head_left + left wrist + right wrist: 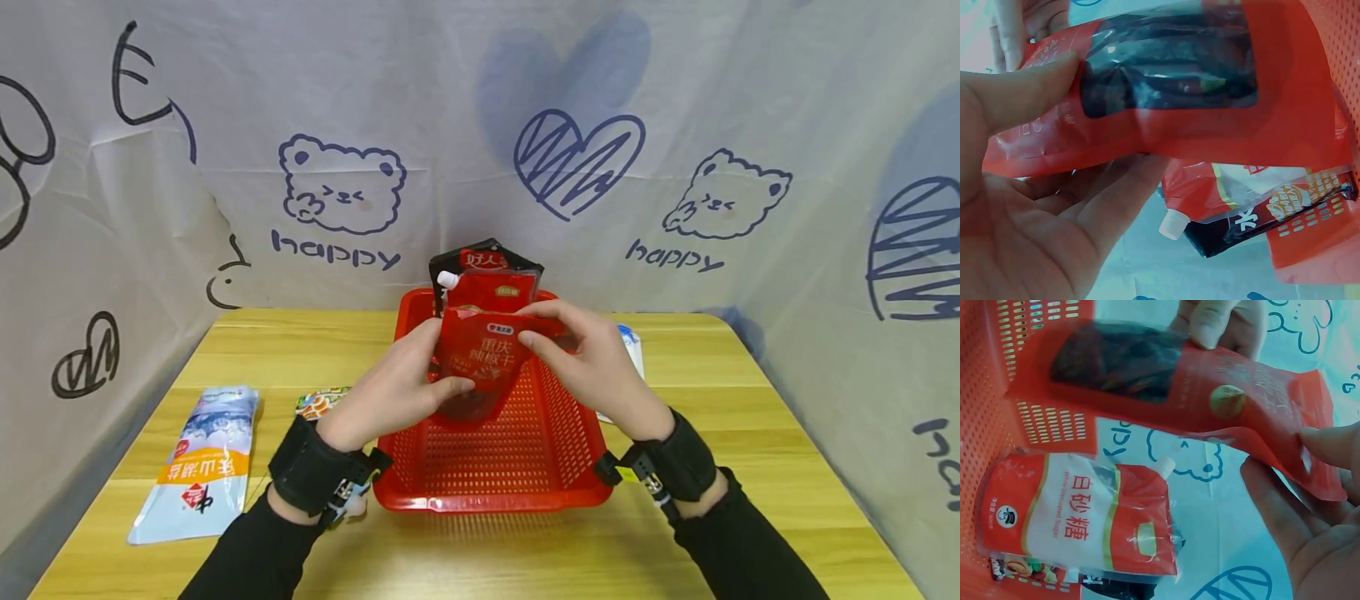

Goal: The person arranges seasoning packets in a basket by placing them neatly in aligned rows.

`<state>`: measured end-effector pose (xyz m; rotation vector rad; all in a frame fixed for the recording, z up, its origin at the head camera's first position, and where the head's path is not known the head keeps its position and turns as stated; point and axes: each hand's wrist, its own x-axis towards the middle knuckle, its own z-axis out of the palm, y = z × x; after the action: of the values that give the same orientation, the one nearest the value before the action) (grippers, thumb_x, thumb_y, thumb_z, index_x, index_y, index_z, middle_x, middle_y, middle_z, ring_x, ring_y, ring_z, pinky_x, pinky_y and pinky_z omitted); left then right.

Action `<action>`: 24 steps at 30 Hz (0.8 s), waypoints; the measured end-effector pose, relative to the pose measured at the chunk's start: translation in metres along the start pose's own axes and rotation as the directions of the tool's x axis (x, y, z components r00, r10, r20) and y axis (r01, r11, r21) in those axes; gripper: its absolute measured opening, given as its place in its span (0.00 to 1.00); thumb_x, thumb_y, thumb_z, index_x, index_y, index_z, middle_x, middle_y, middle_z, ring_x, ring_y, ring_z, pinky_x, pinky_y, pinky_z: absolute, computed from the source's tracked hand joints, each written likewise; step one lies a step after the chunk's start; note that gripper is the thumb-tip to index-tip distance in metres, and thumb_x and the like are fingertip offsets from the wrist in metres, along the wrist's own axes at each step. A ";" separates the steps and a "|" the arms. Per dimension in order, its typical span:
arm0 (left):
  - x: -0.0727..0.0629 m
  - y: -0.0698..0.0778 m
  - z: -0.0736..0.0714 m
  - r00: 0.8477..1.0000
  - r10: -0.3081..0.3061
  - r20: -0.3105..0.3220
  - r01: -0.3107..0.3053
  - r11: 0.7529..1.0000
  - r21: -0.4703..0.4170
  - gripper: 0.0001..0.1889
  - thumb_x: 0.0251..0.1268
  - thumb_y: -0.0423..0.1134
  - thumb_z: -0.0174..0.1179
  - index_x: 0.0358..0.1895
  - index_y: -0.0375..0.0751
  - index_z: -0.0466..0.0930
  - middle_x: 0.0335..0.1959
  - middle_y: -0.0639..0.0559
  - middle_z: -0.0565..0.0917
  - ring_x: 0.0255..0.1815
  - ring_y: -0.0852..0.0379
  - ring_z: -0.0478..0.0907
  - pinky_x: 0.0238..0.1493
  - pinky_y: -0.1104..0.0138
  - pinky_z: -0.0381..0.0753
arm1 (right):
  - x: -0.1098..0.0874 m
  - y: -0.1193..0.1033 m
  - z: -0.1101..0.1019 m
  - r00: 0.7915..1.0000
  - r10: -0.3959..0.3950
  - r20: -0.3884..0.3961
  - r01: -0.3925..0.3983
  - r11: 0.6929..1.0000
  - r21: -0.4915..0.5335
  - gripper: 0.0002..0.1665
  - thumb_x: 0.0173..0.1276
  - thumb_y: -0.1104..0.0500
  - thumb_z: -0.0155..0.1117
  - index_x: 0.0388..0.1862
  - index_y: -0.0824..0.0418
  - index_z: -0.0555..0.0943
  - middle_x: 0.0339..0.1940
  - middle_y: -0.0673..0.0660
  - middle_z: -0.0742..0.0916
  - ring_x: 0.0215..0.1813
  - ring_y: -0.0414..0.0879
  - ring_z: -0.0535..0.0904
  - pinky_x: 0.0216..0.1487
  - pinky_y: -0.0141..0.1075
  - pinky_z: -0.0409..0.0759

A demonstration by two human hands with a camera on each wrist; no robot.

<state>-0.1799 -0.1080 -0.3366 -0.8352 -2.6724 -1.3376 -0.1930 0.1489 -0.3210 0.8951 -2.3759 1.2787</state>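
Black sleeves (pixel 251 550) nearest — L hand (pixel 393 385) pinches dried-chili pouch (pixel 486 365) by side, R hand (pixel 600 367) by top corner — long axis steep, btm twd red basket (pixel 495 502), white-sugar pouch (pixel 480 292) just behind.

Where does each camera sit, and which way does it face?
Head: on the head, facing forward and down at the red basket; left hand, right hand and black sleeves show.
Left wrist: on that wrist, facing the held red pouch; both hands show.
Right wrist: on that wrist, facing the same pouch; both hands show.
Both wrist views share the white-capped pouch.
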 end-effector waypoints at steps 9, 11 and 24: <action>0.000 -0.009 0.000 0.999 -0.038 0.008 0.038 0.999 0.007 0.33 0.64 0.33 0.73 0.68 0.41 0.66 0.60 0.48 0.80 0.56 0.50 0.81 0.60 0.51 0.83 | 0.013 0.000 0.005 0.997 -0.071 -0.005 0.071 0.997 0.016 0.12 0.68 0.69 0.72 0.49 0.60 0.87 0.46 0.54 0.90 0.45 0.46 0.87 0.47 0.39 0.89; -0.002 -0.012 -0.003 0.998 -0.057 0.003 0.057 0.998 0.013 0.33 0.65 0.34 0.72 0.69 0.39 0.66 0.61 0.45 0.79 0.59 0.47 0.80 0.61 0.49 0.82 | 0.016 0.003 0.007 0.997 -0.073 0.001 0.073 0.997 0.001 0.12 0.68 0.69 0.72 0.48 0.60 0.87 0.45 0.54 0.90 0.44 0.46 0.86 0.47 0.39 0.89; -0.032 -0.048 -0.026 0.968 -0.233 -0.090 0.239 0.969 0.066 0.29 0.70 0.39 0.68 0.69 0.33 0.70 0.63 0.37 0.75 0.57 0.42 0.76 0.51 0.52 0.86 | 0.031 0.029 0.019 0.999 0.033 -0.005 -0.033 0.996 -0.086 0.08 0.70 0.67 0.71 0.47 0.62 0.88 0.44 0.57 0.91 0.45 0.51 0.84 0.50 0.47 0.88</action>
<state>-0.1813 -0.1651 -0.3639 -0.4546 -2.8082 -1.2698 -0.2347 0.1329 -0.3338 0.8309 -2.4329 1.1782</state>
